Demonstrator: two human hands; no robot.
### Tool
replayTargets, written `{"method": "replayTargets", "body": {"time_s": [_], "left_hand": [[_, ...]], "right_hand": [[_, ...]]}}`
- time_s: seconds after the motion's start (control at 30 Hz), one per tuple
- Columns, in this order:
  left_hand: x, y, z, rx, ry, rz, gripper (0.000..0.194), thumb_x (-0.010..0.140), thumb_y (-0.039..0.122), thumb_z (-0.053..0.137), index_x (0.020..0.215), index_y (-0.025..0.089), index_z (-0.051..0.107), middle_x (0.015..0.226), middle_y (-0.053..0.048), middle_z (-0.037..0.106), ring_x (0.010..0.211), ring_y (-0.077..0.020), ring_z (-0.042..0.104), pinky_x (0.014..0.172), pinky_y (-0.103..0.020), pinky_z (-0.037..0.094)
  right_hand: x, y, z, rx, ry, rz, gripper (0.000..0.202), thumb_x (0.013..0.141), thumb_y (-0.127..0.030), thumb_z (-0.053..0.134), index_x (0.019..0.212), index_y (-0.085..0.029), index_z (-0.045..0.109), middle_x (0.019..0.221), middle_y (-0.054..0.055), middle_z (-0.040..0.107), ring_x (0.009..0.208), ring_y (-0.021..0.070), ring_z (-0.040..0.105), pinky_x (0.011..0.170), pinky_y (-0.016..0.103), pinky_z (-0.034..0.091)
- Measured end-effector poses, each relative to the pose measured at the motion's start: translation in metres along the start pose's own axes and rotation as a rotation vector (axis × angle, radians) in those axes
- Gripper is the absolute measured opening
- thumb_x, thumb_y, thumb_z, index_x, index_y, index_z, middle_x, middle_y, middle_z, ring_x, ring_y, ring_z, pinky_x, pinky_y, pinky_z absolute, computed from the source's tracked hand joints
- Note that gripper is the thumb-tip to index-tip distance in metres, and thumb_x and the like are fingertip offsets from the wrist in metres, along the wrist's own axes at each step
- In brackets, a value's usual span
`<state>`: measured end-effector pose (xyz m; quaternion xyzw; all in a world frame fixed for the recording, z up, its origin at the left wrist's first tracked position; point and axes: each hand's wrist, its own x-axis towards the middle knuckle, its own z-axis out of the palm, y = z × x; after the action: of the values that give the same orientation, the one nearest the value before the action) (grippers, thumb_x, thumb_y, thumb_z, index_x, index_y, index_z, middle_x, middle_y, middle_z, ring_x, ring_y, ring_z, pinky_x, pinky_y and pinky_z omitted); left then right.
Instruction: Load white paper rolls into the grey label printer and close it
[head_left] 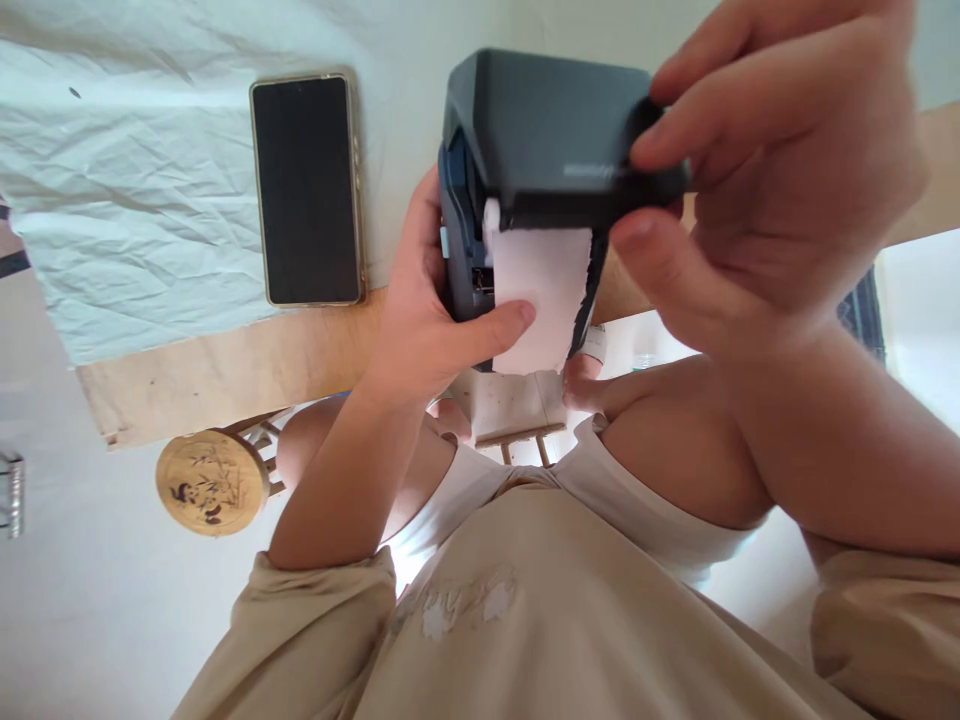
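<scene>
Head view shows you, from the left, one round wooden stool [212,482] with a dark drawing on its seat, then one pale cloth [142,215] spread on one wooden table [180,385]. One phone [307,190], its screen dark, lies on that cloth. Your left hand [427,335] grips one dark device [562,125], thumb pressing one sheet of white paper [547,290] that hangs from it. The device sits between your two hands; your right hand [795,190] pinches its right corner.
</scene>
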<state>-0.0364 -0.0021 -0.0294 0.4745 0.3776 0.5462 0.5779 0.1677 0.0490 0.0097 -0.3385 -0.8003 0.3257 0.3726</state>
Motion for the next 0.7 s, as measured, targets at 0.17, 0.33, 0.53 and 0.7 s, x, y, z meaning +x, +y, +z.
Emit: {"method": "replayTargets", "body": {"time_s": [0.17, 0.33, 0.53, 0.7], "left_hand": [[0.001, 0.004, 0.009, -0.098, -0.003, -0.008, 0.07, 0.059, 0.022, 0.078, 0.121, 0.028, 0.048, 0.107, -0.001, 0.059, 0.096, -0.0111, 0.061, 0.08, -0.024, 0.055], [0.001, 0.002, 0.012, -0.192, -0.041, 0.074, 0.047, 0.07, 0.038, 0.069, 0.112, 0.025, 0.053, 0.094, -0.001, 0.057, 0.081, -0.0081, 0.059, 0.067, -0.021, 0.052], [-0.002, 0.009, 0.007, -0.167, -0.074, -0.066, 0.044, 0.072, 0.033, 0.069, 0.11, 0.018, 0.052, 0.09, -0.004, 0.056, 0.076, -0.0091, 0.059, 0.06, -0.022, 0.053], [-0.001, 0.009, 0.01, -0.203, -0.02, -0.118, 0.034, 0.077, 0.032, 0.063, 0.107, 0.019, 0.052, 0.09, -0.003, 0.057, 0.073, -0.0076, 0.058, 0.057, -0.021, 0.053]], "right_hand": [[-0.005, -0.01, 0.003, -0.228, -0.083, -0.159, 0.027, 0.075, -0.032, 0.057, 0.096, -0.015, 0.058, 0.128, 0.004, 0.036, 0.126, 0.0108, 0.038, 0.066, 0.01, 0.039], [-0.004, -0.015, 0.009, 0.031, -0.089, -0.018, 0.048, 0.079, -0.038, 0.056, 0.12, -0.017, 0.041, 0.135, 0.002, 0.035, 0.132, 0.0076, 0.038, 0.076, 0.008, 0.048], [-0.001, -0.014, 0.012, 0.099, -0.228, 0.037, 0.063, 0.079, -0.045, 0.056, 0.13, -0.019, 0.029, 0.135, 0.001, 0.032, 0.123, 0.0015, 0.043, 0.106, 0.013, 0.045], [0.003, -0.009, 0.014, 0.117, -0.228, 0.104, 0.064, 0.079, -0.049, 0.055, 0.128, -0.016, 0.031, 0.13, 0.002, 0.037, 0.111, -0.0019, 0.044, 0.085, 0.005, 0.045]]}}
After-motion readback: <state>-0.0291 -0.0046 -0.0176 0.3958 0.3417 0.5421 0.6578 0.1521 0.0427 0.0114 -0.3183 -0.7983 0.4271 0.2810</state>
